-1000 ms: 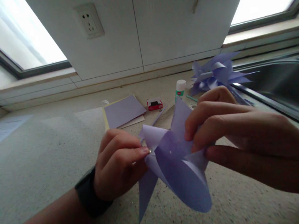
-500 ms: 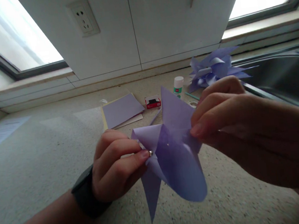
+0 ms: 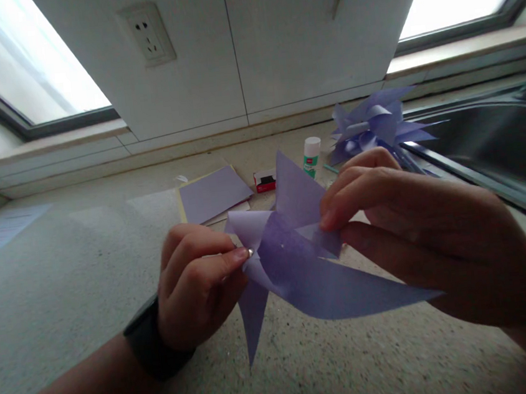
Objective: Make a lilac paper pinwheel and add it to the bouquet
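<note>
A half-folded pinwheel of purple paper (image 3: 293,263) is held up above the counter. At its left side my left hand (image 3: 201,279) is closed, pinching folded flaps together with a small shiny metal piece (image 3: 250,253) at the thumb tip. What that piece is I cannot make out fully. My right hand (image 3: 397,220) grips the paper's right edge between fingertips and thumb. One long pointed flap stretches loose to the right below that hand. Another point stands up, and one hangs down at the lower left. A small hole shows near the paper's middle.
Behind lie a stack of purple paper sheets (image 3: 216,194), a small red and black box (image 3: 265,181) and a glue stick (image 3: 311,156). Finished-looking purple pinwheels (image 3: 372,124) rest beside the metal sink (image 3: 487,142). A printed sheet (image 3: 4,233) lies at left on the speckled counter (image 3: 109,257).
The curled lower flap has sprung out of its bend and now extends to the right. The pinwheel and both hands have shifted slightly left and up. My right fingers have opened a little.
</note>
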Available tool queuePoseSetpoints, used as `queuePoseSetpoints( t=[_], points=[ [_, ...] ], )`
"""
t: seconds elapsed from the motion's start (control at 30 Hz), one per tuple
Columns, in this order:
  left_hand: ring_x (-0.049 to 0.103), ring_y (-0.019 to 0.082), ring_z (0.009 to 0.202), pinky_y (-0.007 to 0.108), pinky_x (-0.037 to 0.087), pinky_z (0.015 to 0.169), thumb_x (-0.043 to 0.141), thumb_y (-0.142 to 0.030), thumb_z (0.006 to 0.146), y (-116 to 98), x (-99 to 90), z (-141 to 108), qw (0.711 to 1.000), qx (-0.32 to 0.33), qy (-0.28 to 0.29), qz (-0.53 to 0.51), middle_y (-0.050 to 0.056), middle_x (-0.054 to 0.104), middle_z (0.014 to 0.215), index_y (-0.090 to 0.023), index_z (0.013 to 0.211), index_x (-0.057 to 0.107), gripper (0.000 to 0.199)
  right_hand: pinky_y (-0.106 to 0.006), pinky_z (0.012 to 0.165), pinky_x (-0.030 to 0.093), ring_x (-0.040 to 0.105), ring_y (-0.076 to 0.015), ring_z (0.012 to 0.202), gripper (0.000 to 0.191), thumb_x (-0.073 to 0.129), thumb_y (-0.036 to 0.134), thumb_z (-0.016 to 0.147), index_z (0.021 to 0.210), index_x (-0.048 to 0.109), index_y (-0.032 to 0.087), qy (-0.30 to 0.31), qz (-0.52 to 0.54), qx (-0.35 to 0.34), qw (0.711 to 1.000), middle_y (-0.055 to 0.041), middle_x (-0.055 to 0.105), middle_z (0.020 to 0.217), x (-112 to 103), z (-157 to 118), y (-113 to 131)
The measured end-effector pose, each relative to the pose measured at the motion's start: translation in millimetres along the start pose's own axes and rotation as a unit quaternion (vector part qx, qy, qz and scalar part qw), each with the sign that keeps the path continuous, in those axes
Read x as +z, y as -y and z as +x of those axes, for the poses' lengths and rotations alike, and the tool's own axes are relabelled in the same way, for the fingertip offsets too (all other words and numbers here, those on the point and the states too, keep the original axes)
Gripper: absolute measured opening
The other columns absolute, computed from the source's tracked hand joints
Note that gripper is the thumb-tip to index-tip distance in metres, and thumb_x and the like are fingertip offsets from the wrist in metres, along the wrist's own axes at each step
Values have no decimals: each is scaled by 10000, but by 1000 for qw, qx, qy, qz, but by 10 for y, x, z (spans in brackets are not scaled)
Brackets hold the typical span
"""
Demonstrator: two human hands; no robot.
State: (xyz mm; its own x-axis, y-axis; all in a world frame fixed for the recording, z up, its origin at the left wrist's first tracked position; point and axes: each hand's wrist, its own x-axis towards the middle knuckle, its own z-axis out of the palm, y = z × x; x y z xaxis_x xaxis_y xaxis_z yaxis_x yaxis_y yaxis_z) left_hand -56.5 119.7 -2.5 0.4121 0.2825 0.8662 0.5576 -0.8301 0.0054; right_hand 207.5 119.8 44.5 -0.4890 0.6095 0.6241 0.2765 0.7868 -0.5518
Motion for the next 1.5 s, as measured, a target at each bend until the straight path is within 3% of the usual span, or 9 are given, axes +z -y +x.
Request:
queuePoseSetpoints(
  t=[0.27, 0.47, 0.67, 0.87, 1.1, 1.23, 1.4, 1.5],
  points=[
    [590, 164, 791, 335, 509, 685, 679, -175, 910, -14, 31, -6, 998, -24, 5, -55, 17, 646, 883, -201, 947, 598, 94, -386, 867, 509, 659, -198, 892, 332, 545, 79, 858, 1117, 672, 242, 94, -94, -124, 983, -27, 742, 1014, -129, 49, 69],
    [597, 153, 759, 321, 510, 670, 675, -210, 915, -42, 36, 18, 998, -34, 0, -57, 0, 654, 860, -225, 928, 599, 79, -384, 897, 530, 638, -228, 1017, 288, 649, 205, 928, 1202, 682, 286, 104, -137, -142, 975, -31, 754, 1046, -131, 6, 12],
    [599, 159, 743, 329, 513, 654, 671, -249, 924, -62, 12, 34, 998, -24, 10, -52, -5, 650, 828, -234, 921, 596, 77, -397, 953, 517, 627, -236, 1058, 303, 653, 201, 916, 1217, 671, 226, 120, -149, -169, 967, -44, 749, 1039, -106, -18, 16],
    [599, 164, 738, 329, 510, 656, 682, -240, 916, -87, 2, 51, 998, -17, 13, -55, -2, 654, 818, -224, 905, 598, 86, -418, 988, 482, 639, -232, 1001, 375, 638, 201, 887, 1262, 630, 183, 152, -126, -141, 970, -74, 731, 1099, -81, 2, 72],
    [595, 163, 732, 336, 522, 644, 677, -213, 912, -91, 0, 52, 999, 7, 23, -37, -10, 656, 800, -226, 906, 594, 84, -367, 826, 484, 617, -212, 923, 245, 720, 281, 868, 1104, 679, 233, 76, -83, -73, 991, -27, 723, 941, 67, -7, 74],
    [584, 159, 747, 341, 526, 667, 689, -210, 905, -99, -1, 43, 999, 11, 24, -40, -6, 655, 817, -211, 917, 593, 96, -362, 805, 449, 586, -202, 893, 121, 677, 263, 909, 1026, 682, 232, 81, -56, -65, 993, -25, 710, 879, 114, -26, 65],
    [593, 162, 738, 340, 523, 646, 698, -220, 895, -108, -5, 51, 999, 7, 28, -25, -14, 662, 810, -237, 905, 592, 107, -349, 769, 436, 562, -189, 851, 47, 603, 262, 940, 965, 603, 222, 74, -66, -4, 995, -17, 652, 835, 116, -48, 126],
    [593, 163, 739, 343, 524, 652, 717, -196, 870, -116, -7, 55, 999, 14, 28, -22, -10, 666, 814, -227, 911, 595, 133, -338, 716, 443, 540, -170, 766, 77, 524, 231, 961, 888, 544, 219, 92, -69, 11, 993, -13, 617, 787, 108, -43, 180]
  ],
)
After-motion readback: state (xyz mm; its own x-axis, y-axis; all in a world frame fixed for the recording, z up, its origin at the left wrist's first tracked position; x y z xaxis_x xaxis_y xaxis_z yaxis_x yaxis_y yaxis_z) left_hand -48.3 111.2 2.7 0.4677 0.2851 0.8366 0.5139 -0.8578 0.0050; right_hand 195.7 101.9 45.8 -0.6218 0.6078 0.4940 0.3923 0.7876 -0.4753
